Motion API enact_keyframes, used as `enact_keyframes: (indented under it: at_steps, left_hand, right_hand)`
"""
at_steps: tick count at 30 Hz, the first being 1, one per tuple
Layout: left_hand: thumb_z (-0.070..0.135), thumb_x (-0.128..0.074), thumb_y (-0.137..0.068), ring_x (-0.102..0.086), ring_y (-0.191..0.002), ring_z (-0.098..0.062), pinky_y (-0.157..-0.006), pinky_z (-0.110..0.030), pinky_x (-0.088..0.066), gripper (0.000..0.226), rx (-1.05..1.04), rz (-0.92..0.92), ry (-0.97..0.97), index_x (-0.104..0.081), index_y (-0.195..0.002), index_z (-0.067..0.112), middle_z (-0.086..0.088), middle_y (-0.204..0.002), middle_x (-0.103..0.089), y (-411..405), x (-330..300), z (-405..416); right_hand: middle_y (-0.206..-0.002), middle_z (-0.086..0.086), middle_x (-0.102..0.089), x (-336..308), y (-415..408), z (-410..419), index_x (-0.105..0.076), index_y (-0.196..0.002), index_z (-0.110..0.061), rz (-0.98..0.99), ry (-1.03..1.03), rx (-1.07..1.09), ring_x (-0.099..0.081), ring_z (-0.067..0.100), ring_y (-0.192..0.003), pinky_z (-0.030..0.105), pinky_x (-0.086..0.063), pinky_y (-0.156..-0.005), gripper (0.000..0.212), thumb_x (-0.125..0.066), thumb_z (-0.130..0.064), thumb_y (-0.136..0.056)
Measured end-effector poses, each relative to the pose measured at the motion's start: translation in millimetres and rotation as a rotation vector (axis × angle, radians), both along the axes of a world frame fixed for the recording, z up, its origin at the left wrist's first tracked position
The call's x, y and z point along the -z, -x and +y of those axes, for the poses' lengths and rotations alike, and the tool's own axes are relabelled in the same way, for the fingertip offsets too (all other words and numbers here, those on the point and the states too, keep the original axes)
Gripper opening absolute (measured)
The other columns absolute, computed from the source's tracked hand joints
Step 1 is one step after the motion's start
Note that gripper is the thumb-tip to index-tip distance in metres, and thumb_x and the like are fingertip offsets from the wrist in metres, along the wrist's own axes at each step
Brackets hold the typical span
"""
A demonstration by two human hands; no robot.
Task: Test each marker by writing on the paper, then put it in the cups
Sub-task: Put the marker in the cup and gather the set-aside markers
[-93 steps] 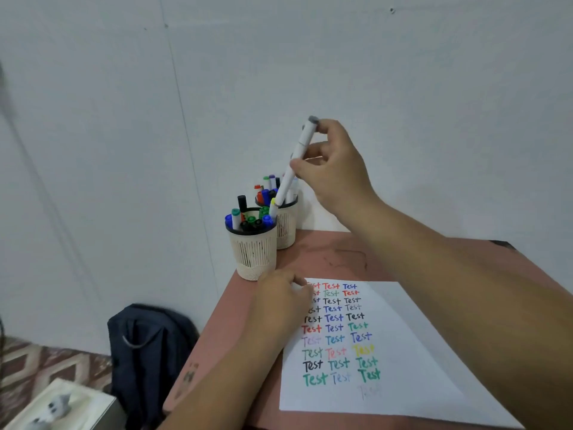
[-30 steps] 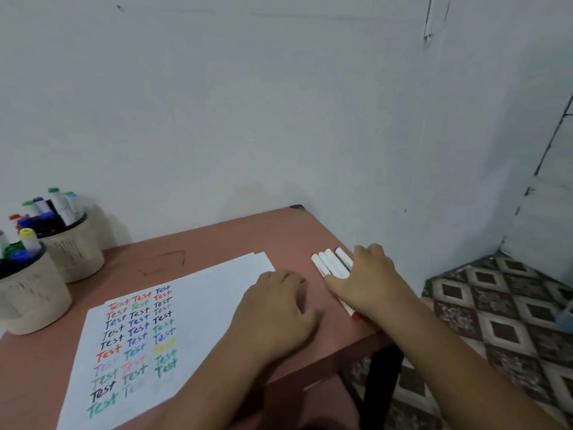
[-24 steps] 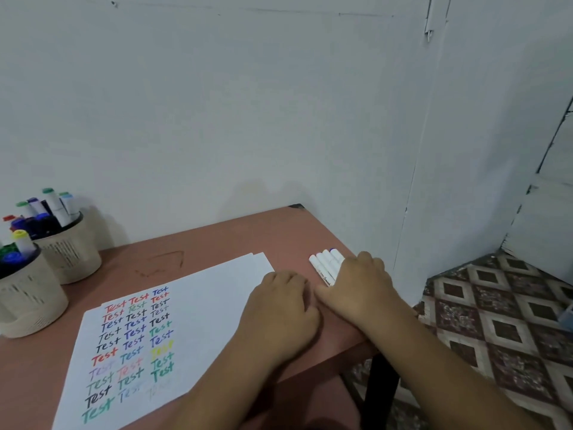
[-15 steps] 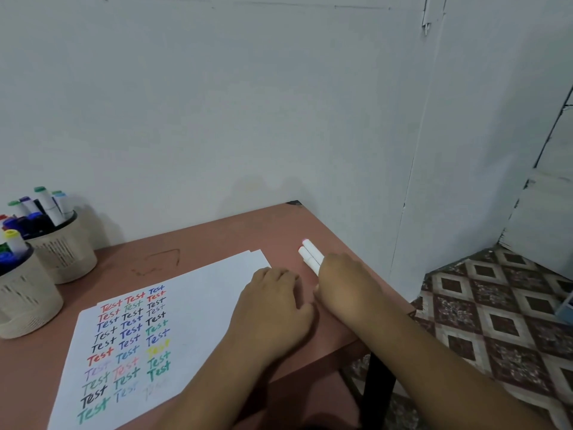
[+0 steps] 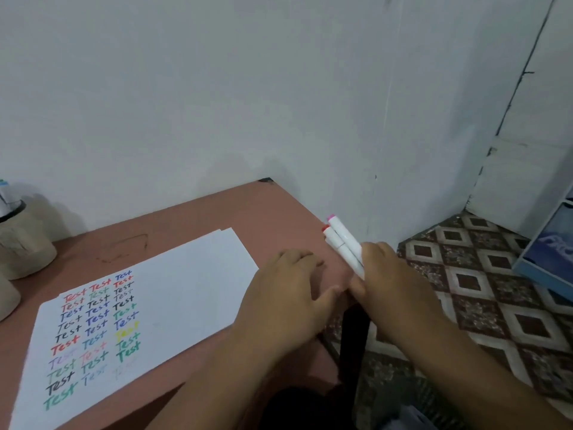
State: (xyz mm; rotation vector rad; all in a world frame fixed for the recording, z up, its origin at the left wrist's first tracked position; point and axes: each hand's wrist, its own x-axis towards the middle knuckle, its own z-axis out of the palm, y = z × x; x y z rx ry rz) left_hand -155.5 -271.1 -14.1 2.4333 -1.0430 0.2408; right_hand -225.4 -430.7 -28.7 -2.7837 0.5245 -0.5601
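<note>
Markers [image 5: 6, 198] upright in cup [image 5: 24, 243]

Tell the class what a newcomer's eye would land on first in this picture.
First, the white paper on the pink table, its left part filled with columns of "Test" in many colours. Next, at the table's right edge, the right hand grips two white markers, pink and red caps pointing away, with the left hand beside it.

"Test" (many colours) rows on paper [image 5: 186, 290]
</note>
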Motion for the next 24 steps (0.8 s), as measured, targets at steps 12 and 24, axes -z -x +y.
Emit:
enact_keyframes:
  at_steps: [12, 24]
  left_hand:
    - [0.033, -0.064, -0.092, -0.052, -0.106, -0.016, -0.091, -0.031, -0.047, 0.028, 0.45, 0.001, -0.082, -0.067, -0.115, 0.017, 0.004, -0.113, -0.063, 69, 83, -86]
    - [0.049, -0.056, -0.096, -0.055, -0.101, -0.022, -0.082, -0.038, -0.052, 0.033, 0.497, 0.321, -0.75, -0.058, -0.11, 0.02, -0.002, -0.109, -0.055, 61, 189, -121]
  right_hand:
    - [-0.074, -0.002, -0.042, 131, 93, -78, -0.048, -0.087, -0.011, -0.006, -0.412, 0.214, -0.046, 0.021, -0.065, 0.03, -0.03, -0.053, 0.021, -0.065, -0.023, -0.091]
    - [-0.093, 0.002, -0.054, 228, 123, -109, -0.044, -0.096, -0.019, 0.604, -0.369, 0.223, -0.049, 0.018, -0.076, 0.029, -0.037, -0.065, 0.021, -0.064, -0.025, -0.098]
